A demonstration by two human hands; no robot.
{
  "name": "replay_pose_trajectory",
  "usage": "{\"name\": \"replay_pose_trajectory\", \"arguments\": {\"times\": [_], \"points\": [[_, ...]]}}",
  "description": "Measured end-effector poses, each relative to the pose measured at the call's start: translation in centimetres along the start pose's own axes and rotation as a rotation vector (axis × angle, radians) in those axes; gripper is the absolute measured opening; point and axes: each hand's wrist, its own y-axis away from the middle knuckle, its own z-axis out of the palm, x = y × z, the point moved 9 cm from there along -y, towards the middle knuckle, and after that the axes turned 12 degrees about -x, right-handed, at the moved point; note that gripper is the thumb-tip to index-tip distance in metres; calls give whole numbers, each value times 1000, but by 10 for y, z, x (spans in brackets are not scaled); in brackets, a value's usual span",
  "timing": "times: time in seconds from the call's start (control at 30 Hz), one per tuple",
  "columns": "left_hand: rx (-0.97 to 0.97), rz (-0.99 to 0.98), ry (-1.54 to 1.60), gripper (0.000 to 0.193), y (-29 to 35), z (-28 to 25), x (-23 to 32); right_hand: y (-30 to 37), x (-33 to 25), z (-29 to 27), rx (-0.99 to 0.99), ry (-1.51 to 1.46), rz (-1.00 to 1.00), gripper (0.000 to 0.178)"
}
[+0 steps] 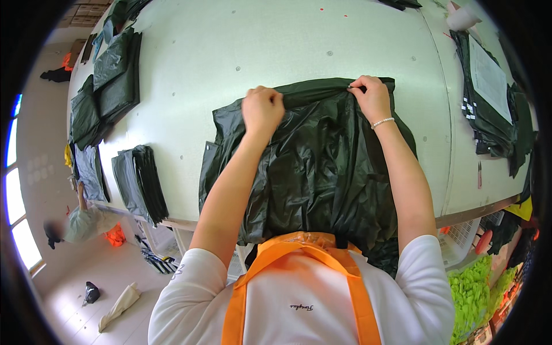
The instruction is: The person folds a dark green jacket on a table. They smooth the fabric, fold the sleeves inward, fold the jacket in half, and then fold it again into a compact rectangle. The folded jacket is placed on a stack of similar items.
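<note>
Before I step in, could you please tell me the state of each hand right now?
Left hand: curled at the upper edge of the dark green garment; whether it grips cannot be told.
Right hand: closed, pinching the same edge.

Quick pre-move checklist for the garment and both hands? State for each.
1. Right hand pinching the top edge of the dark green garment: ok.
2. Left hand gripping that edge: cannot tell; it is curled there, but blurred.
3. Garment smooth: not ok, creased across the middle.
4. Garment wholly on the table: not ok, its lower part runs past the near edge.
5. Folded dark stack on the left apart from the garment: ok, bare table between.
6. Slim reddish tool on the right clear of the garment: ok.
</note>
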Motion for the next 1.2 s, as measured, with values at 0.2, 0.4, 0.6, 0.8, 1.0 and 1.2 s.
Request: {"name": "replay_pose_trajectory", "arguments": {"times": [0.2,0.4,0.6,0.8,1.0,1.2], "points": [[-59,-293,51,17,31,-24,-100,4,26,4,-4,-11,96,12],[201,-362,216,18,77,-65,-155,47,77,-101,186,6,21,25],[108,-332,284,23,76,-40,-144,307,459,-381,384,1023,718,57],[77,-409,190,22,71,-37,-121,275,421,-304,58,606,798,38],[57,-411,230,14,50,-23,-123,254,359,-303,313,1016,405,30],[135,-314,111,12,53,-46,-114,90,98,-113,181,38,-95,23]]}}
